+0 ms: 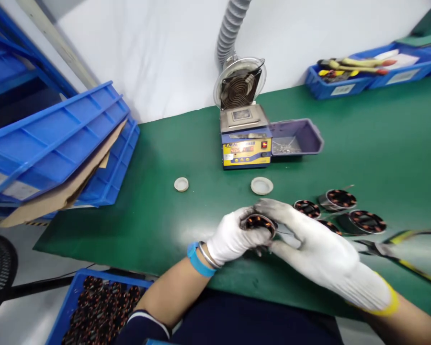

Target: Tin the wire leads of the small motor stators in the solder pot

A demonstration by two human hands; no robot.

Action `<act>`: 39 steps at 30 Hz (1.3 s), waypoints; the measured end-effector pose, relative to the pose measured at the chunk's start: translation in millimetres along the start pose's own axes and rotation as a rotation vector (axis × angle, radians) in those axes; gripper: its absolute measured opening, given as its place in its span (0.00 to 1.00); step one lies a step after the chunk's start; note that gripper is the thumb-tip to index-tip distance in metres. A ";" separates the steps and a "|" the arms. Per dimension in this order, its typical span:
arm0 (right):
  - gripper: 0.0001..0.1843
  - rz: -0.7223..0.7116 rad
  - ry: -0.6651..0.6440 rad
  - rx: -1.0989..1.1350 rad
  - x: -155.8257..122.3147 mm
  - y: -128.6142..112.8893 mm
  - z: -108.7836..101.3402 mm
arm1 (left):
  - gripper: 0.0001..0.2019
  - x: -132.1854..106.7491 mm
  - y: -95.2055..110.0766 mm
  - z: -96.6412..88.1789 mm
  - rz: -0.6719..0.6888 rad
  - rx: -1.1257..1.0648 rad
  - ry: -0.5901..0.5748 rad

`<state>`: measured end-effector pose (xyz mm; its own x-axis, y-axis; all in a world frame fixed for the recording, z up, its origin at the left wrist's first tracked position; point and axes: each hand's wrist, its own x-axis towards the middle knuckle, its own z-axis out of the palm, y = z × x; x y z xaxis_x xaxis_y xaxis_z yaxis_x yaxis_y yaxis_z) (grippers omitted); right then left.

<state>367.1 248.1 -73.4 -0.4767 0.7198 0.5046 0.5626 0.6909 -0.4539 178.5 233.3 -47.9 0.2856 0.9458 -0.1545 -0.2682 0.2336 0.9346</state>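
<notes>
I have the wound stator (257, 223) cupped in my left hand (233, 238), fingers curled under and around it, just above the green bench (165, 211) and a short way in front of the yellow-and-blue solder pot (244, 143). My right hand (309, 239) lies over its far rim, fingertips (269, 206) touching the top edge (both hands are in white knit gloves). Right of the pot and nearer me, more stators (339, 211) lie in a loose group. Two white caps (261, 185) sit just in front of the pot. Left of it lean stacked blue trays (57, 139).
</notes>
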 end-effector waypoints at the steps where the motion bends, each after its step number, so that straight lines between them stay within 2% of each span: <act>1: 0.27 -0.003 0.012 0.004 -0.9 1.1 0.7 | 0.30 -0.6 0.3 0.4 0.012 0.035 -0.011; 3: 0.25 -0.017 0.031 -0.010 -2.3 3.7 -3.4 | 0.27 -1.9 1.3 -0.8 -0.060 0.113 -0.059; 5: 0.22 -0.062 0.059 -0.033 -3.5 6.6 -11.4 | 0.19 -3.0 3.7 -5.2 -0.228 0.188 -0.113; 7: 0.21 -0.081 0.087 -0.058 -4.6 8.9 -19.1 | 0.17 -3.5 7.8 -12.3 -0.330 0.209 -0.127; 9: 0.22 -0.092 0.105 -0.073 -5.8 9.9 -24.2 | 0.18 -2.9 12.1 -19.7 -0.251 0.133 -0.038; 12: 0.23 -0.135 0.104 -0.111 -6.9 7.7 -26.7 | 0.21 -1.6 14.5 -24.8 0.066 -0.053 0.215; 13: 0.23 -0.149 0.097 -0.134 -6.8 6.1 -26.7 | 0.21 -1.7 13.9 -23.7 0.153 -0.052 0.264; 15: 0.23 -0.175 0.067 -0.169 -6.0 2.9 -26.1 | 0.19 -2.9 11.2 -18.1 0.219 0.112 0.246; 18: 0.21 -0.229 0.054 -0.165 -4.3 1.3 -26.1 | 0.11 -5.0 7.1 -9.8 0.162 0.449 0.061; 19: 0.20 -0.238 0.059 -0.166 -4.1 1.8 -26.7 | 0.12 -5.1 6.6 -9.3 0.142 0.481 0.029; 20: 0.20 -0.243 0.069 -0.169 -4.2 2.5 -27.8 | 0.12 -4.8 6.7 -10.4 0.142 0.457 0.048; 21: 0.19 -0.242 0.078 -0.175 -4.6 3.1 -29.1 | 0.13 -3.9 7.2 -12.7 0.170 0.386 0.126; 23: 0.19 -0.226 0.082 -0.185 -6.0 3.3 -31.7 | 0.16 -1.2 8.4 -18.6 0.279 0.206 0.376; 24: 0.19 -0.216 0.077 -0.188 -6.9 2.7 -32.5 | 0.18 0.0 8.5 -20.7 0.327 0.147 0.463; 25: 0.19 -0.208 0.068 -0.189 -7.7 1.7 -32.9 | 0.19 0.8 8.1 -21.5 0.345 0.138 0.469; 26: 0.19 -0.206 0.058 -0.189 -8.3 0.6 -32.8 | 0.19 0.9 7.2 -20.8 0.322 0.180 0.392; 28: 0.19 -0.213 0.042 -0.175 -9.3 -1.2 -32.0 | 0.18 -1.3 5.0 -16.8 0.187 0.322 0.151; 30: 0.20 -0.209 0.040 -0.148 -9.9 -1.0 -31.8 | 0.15 -5.8 4.8 -13.5 0.077 0.385 0.005; 32: 0.20 -0.181 0.055 -0.126 -10.3 0.9 -33.1 | 0.16 -10.2 8.1 -15.5 0.017 0.321 -0.063; 35: 0.22 -0.143 0.079 -0.117 -10.4 2.5 -36.4 | 0.21 -12.4 15.0 -24.0 0.027 0.216 -0.097; 37: 0.23 -0.146 0.080 -0.123 -10.4 0.6 -37.0 | 0.20 -11.3 15.6 -25.0 0.082 0.279 -0.074; 39: 0.21 -0.165 0.069 -0.133 -10.3 -2.4 -36.7 | 0.16 -10.0 11.9 -19.6 0.079 0.387 -0.110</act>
<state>395.5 236.5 -50.5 -0.5252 0.5884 0.6148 0.5671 0.7806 -0.2627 154.4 231.0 -41.5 0.3803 0.9228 -0.0618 0.0668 0.0392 0.9970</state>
